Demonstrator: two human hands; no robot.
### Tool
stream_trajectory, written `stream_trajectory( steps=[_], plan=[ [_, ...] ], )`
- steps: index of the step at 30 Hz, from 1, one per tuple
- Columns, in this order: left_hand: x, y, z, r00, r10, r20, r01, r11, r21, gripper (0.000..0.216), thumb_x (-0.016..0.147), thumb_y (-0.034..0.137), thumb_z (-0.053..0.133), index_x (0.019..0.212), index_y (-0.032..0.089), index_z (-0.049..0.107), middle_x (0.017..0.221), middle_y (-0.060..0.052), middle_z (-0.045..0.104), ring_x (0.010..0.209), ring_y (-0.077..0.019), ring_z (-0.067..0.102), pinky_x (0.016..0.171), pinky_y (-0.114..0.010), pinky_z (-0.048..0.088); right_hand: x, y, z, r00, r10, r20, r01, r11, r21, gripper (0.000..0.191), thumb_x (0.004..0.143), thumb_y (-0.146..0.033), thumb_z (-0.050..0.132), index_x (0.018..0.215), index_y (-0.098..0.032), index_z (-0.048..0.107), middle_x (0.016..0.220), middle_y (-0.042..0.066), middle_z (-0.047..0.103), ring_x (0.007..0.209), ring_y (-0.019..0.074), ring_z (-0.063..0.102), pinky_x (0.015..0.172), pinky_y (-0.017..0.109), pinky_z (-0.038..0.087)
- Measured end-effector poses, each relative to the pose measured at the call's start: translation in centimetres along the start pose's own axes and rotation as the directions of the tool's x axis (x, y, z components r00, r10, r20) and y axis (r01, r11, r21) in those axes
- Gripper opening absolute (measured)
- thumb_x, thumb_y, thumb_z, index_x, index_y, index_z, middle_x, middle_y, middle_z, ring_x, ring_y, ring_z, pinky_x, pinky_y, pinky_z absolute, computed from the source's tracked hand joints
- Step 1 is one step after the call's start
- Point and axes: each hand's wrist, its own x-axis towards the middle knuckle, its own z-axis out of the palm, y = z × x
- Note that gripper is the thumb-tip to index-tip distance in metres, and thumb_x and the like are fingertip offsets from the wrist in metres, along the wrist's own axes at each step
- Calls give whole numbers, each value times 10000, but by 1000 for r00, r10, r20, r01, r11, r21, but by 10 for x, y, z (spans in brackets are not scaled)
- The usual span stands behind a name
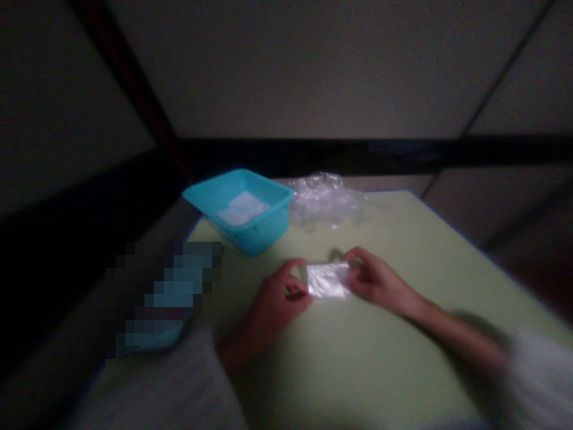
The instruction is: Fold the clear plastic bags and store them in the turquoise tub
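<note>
A small shiny rectangular packet [329, 280], wrapped in what looks like clear plastic, is held level between both hands over the table. My left hand [284, 292] pinches its left edge between thumb and fingers. At the opposite edge, my right hand [371, 278] grips it with bent fingers. Glare and blur hide what is inside the wrapping. Beyond the left hand stands a turquoise plastic basket [268, 236] with several flat white pieces [244, 208] lying in it.
Crumpled clear plastic [324, 200] lies at the back of the pale green table [358, 364], right of the basket. On the left edge is a pixelated bluish object [179, 292] I cannot make out. A grey panelled wall [313, 71] rises behind.
</note>
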Motion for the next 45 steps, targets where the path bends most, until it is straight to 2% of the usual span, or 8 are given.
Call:
stream_trajectory(
  steps=[8,13,18,21,24,36,41,45],
  plan=[
    [8,-10,8,998,-54,-24,54,999,6,604,672,121,599,1247,148,418,609,73,601,595,-128,583,593,-221,464,2,2,3,995,-14,-103,8,998,-59,333,756,-243,577,1019,-204,376,593,-80,513,467,97,487,423,202,337],
    [13,-8,8,998,-65,13,64,997,42,635,682,99,584,1282,151,380,555,100,576,546,-115,568,568,-202,435,-4,-6,2,939,-265,-221,147,886,-439,147,835,-223,502,969,-177,462,691,-10,535,572,133,508,507,257,407],
    [16,-10,9,997,-68,26,66,995,77,642,673,63,580,1276,143,375,540,108,562,529,-111,556,546,-196,413,-14,-16,15,920,-390,45,323,687,-650,203,907,-245,444,1046,-124,532,976,130,622,880,222,594,766,380,507],
    [17,-11,9,997,-72,36,69,994,80,628,683,77,593,1267,150,377,558,105,572,541,-111,563,559,-202,423,-16,-15,24,917,-356,182,370,586,-721,479,923,-367,466,1309,-87,430,1317,196,515,1224,276,468,1016,468,391],
    [17,-10,9,996,-78,34,74,992,101,614,686,83,598,1259,145,384,574,96,583,553,-116,572,577,-213,435,-16,-8,27,910,-308,276,400,488,-775,699,922,-517,416,1419,-41,296,1456,227,343,1375,287,269,1108,513,248],
    [15,-11,13,1000,-23,6,22,986,162,561,738,84,556,1271,146,394,579,92,499,573,-121,535,594,-217,427,-12,2,25,921,-211,329,391,469,-792,811,907,-633,300,1460,-45,217,1490,207,258,1403,267,190,1137,494,188],
    [3,-3,13,980,191,-63,-150,902,404,412,804,172,503,1210,112,477,765,-26,573,729,-189,565,702,-319,475,-11,2,23,922,-275,272,376,462,-803,807,910,-623,305,1461,-41,209,1493,211,259,1404,269,191,1134,489,200],
    [-14,8,12,890,432,147,-429,684,590,400,864,203,427,1249,110,484,1201,-154,575,1119,-282,520,955,-447,412,-14,1,21,918,-297,264,377,441,-815,843,890,-640,342,1449,-20,227,1492,232,251,1406,276,184,1132,481,215]
  ],
)
